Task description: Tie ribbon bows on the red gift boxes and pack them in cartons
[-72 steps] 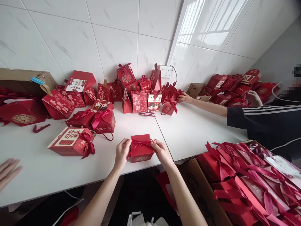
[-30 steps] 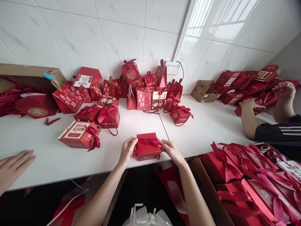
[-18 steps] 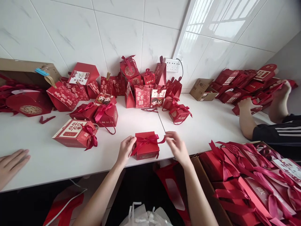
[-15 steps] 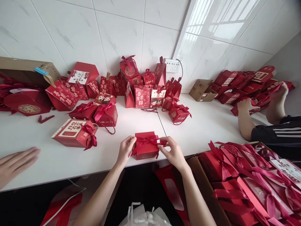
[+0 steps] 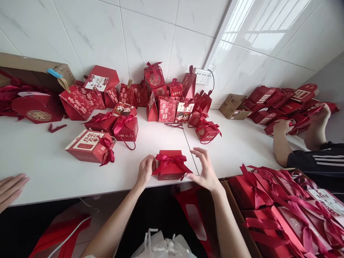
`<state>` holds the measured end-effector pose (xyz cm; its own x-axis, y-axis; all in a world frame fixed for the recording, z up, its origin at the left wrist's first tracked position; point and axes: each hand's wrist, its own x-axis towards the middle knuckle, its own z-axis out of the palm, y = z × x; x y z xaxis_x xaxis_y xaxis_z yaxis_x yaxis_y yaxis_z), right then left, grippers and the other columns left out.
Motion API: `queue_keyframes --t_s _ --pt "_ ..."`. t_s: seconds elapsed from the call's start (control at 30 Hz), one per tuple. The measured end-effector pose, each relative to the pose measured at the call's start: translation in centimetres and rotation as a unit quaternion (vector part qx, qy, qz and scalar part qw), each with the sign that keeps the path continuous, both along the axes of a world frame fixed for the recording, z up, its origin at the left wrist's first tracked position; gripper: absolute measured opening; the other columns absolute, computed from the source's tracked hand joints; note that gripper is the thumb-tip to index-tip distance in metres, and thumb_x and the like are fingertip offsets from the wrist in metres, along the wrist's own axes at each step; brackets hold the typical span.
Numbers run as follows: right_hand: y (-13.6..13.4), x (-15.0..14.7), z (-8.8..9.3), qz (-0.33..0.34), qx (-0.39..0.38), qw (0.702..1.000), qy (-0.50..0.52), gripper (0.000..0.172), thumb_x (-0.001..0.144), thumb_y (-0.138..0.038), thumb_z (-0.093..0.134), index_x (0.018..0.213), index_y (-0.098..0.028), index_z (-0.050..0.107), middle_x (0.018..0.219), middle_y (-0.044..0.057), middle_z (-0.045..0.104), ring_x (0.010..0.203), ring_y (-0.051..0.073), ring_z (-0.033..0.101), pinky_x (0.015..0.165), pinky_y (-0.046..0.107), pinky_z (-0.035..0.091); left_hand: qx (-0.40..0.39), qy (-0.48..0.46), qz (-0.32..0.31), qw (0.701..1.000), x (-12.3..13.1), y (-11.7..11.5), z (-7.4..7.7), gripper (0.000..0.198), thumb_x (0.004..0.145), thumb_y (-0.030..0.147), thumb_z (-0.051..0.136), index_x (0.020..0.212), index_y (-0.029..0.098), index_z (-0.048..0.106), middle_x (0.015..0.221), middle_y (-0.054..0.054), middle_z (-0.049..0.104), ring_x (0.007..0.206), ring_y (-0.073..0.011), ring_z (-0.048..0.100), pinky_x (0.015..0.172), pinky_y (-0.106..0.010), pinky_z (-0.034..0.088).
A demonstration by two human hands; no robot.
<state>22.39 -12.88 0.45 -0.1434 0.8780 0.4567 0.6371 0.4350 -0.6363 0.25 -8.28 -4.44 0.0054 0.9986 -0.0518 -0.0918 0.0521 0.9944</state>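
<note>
A small red gift box (image 5: 172,175) sits near the table's front edge, with a shiny dark-red ribbon bow (image 5: 171,159) across its top. My left hand (image 5: 146,170) is at the box's left side, fingers curled together at the left part of the ribbon; exactly how much they pinch is partly hidden. On the right, my right hand (image 5: 205,170) is apart from the bow, its fingers spread and holding nothing. The right ribbon tail hangs over the box's side, close to my right thumb.
Finished-looking red boxes (image 5: 88,145) stand at left and along the wall (image 5: 167,109). A carton (image 5: 233,215) of ribboned boxes stands front right. Another person's hands (image 5: 282,126) handle red boxes at far right; another hand (image 5: 12,190) rests at far left. A power strip (image 5: 202,76) is on the wall.
My right hand has let go of the ribbon's right side and opened away from it. My left hand stays at the box. The hand at far left has shifted toward the picture's edge.
</note>
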Motion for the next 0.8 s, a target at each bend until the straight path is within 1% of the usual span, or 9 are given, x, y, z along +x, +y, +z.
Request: queue_keyframes --t_s 0.07,0.1,0.23,0.3,0.4,0.5,0.63,0.73,0.8 --pt "1.7 -0.4 -0.7 0.085 -0.085 0.992 -0.026 0.088 0.061 -0.049 0.078 0.136 -0.024 0.038 0.143 0.015 0.028 0.132 0.033 0.033 0.1 0.047 0.04 0.002 0.007 -0.003 1.0 -0.1 -0.3 -0.4 0.034 0.079 0.043 0.046 0.056 0.021 0.037 0.047 0.006 0.036 0.04 -0.0079 0.034 0.039 -0.02 0.028" --pt "2.3 -0.7 -1.1 0.117 -0.122 0.985 -0.02 0.091 0.06 -0.047 0.079 0.137 -0.026 0.037 0.145 0.014 0.025 0.133 0.032 0.031 0.102 0.047 0.038 0.002 0.011 -0.008 1.0 -0.1 -0.4 -0.6 0.033 0.08 0.043 0.045 0.057 0.021 0.037 0.047 0.007 0.036 0.039 -0.0079 0.034 0.038 -0.02 0.028" --pt "3.3 -2.2 -2.6 0.056 -0.174 0.966 0.184 0.072 0.062 -0.045 0.077 0.125 -0.024 0.048 0.128 0.012 0.049 0.118 0.029 0.049 0.102 0.047 0.039 0.003 0.025 -0.025 0.999 -0.2 -0.6 -1.0 0.03 0.083 0.04 0.038 0.06 0.021 0.038 0.042 0.008 0.034 0.035 -0.008 0.033 0.039 -0.02 0.029" --pt "2.9 -2.8 -2.8 -0.021 -0.198 0.909 0.365 0.061 0.07 -0.056 0.066 0.12 -0.024 0.051 0.119 0.011 0.056 0.11 0.029 0.055 0.094 0.049 0.046 0.006 0.037 -0.04 0.999 -0.3 -0.7 -1.0 0.029 0.084 0.038 0.037 0.06 0.021 0.039 0.042 0.008 0.034 0.035 -0.0077 0.032 0.04 -0.02 0.029" --pt "1.6 -3.3 -2.0 -0.025 -0.262 0.793 0.549 0.052 0.079 -0.066 0.044 0.109 -0.024 0.057 0.109 0.011 0.062 0.102 0.029 0.059 0.083 0.05 0.052 0.01 0.066 -0.077 0.995 -0.4 -0.8 -0.8 0.029 0.083 0.036 0.041 0.058 0.02 0.04 0.042 0.008 0.034 0.037 -0.0075 0.031 0.041 -0.02 0.029" --pt "0.0 -3.4 -0.6 0.026 -0.302 0.749 0.589 0.046 0.08 -0.062 0.044 0.105 -0.026 0.059 0.106 0.009 0.065 0.099 0.027 0.061 0.082 0.048 0.053 0.016 0.101 -0.113 0.988 -0.5 -0.8 -0.7 0.029 0.081 0.036 0.045 0.057 0.02 0.043 0.044 0.007 0.037 0.039 -0.0082 0.033 0.043 -0.02 0.03" --pt "-2.4 -3.0 0.3 -0.017 -0.267 0.78 0.565 0.05 0.081 -0.063 0.04 0.108 -0.024 0.057 0.103 0.01 0.065 0.099 0.029 0.061 0.078 0.049 0.054 0.023 0.136 -0.138 0.981 -0.6 -0.3 -0.9 0.031 0.082 0.039 0.044 0.058 0.02 0.043 0.045 0.007 0.038 0.041 -0.0092 0.035 0.043 -0.02 0.03" --pt "-5.4 -2.3 -0.1 -0.181 -0.135 0.872 0.435 0.051 0.077 -0.06 0.052 0.114 -0.024 0.052 0.108 0.01 0.061 0.103 0.031 0.058 0.084 0.051 0.052 0.035 0.162 -0.158 0.973 -1.0 -0.1 -1.2 0.033 0.082 0.041 0.042 0.057 0.021 0.042 0.046 0.006 0.037 0.043 -0.01 0.037 0.043 -0.02 0.031" --pt "-8.5 -1.7 -0.4 -0.315 0.003 0.917 0.245 0.058 0.068 -0.05 0.069 0.117 -0.027 0.048 0.12 0.011 0.051 0.113 0.034 0.051 0.093 0.053 0.046 0.057 0.211 -0.172 0.96 -1.2 0.0 -1.2 0.034 0.081 0.045 0.042 0.056 0.021 0.042 0.046 0.006 0.038 0.044 -0.0106 0.039 0.044 -0.02 0.032"
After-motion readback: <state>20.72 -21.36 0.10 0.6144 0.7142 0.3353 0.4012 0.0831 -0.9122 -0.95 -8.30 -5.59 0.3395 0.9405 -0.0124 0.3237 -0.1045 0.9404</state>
